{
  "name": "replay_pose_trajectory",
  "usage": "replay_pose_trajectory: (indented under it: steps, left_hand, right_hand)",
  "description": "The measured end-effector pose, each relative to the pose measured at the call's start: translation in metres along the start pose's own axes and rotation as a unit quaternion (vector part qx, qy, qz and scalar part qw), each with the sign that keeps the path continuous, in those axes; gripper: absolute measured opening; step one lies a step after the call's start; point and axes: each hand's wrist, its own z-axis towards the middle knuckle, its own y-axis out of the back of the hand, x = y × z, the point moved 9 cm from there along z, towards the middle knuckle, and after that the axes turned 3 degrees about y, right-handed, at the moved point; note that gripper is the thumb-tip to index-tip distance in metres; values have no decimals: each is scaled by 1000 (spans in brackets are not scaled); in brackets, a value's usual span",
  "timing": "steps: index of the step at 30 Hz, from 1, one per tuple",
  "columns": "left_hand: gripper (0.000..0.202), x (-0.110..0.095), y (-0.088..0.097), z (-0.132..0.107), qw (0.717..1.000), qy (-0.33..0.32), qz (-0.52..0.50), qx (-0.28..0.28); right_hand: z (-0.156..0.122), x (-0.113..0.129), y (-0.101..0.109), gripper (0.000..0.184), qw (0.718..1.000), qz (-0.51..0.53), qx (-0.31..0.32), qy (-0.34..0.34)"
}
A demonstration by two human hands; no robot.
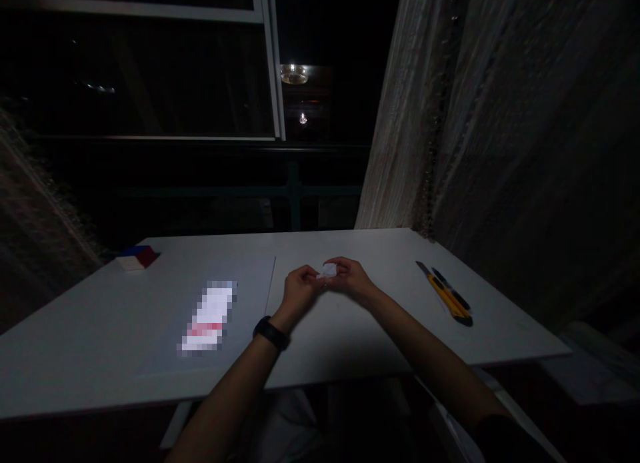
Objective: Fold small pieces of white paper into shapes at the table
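A small white piece of folded paper [329,270] is held up over the middle of the table, between the fingertips of both hands. My left hand [302,286], with a dark watch [271,333] on its wrist, pinches the paper's left end. On the other side, my right hand [351,277] grips it between thumb and fingers. Both hands are closed and close together. The exact folds are too small and dim to make out.
The white table [370,349] holds a sheet of paper [255,283] with a lit, blurred-out phone [210,316] on it. A coloured puzzle cube [137,257] sits far left. To the right lie a yellow utility knife [445,295] and a dark pen [451,288]. Curtains [400,116] hang behind.
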Motion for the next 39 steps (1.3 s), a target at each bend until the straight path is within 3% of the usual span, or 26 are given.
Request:
replay_pose_trajectory:
  steps: [7,15,21,24,28,32,39]
  left_hand:
    - [22,3,-3,-1,997,-28,70,16]
    - [23,8,-8,-2,999,21,-11,27]
    - [24,6,-8,-3,994,-17,97,39]
    - [26,1,-10,-4,988,-38,141,51]
    - [27,-4,-10,-5,981,-61,177,52]
    - [25,-4,-10,-4,977,-66,194,52]
    - [19,-3,-11,-4,975,-73,203,59]
  right_hand:
    - [-1,1,0,49,1000,-21,-9,0]
    - [1,0,1,36,999,-25,-19,23]
    - [0,7,3,30,989,-137,31,36]
    - [-1,5,8,28,983,-178,23,24]
    - [-1,3,12,28,982,-191,6,12]
    - [-1,6,8,27,977,-210,24,35]
    - [-1,-1,9,22,981,-189,35,14]
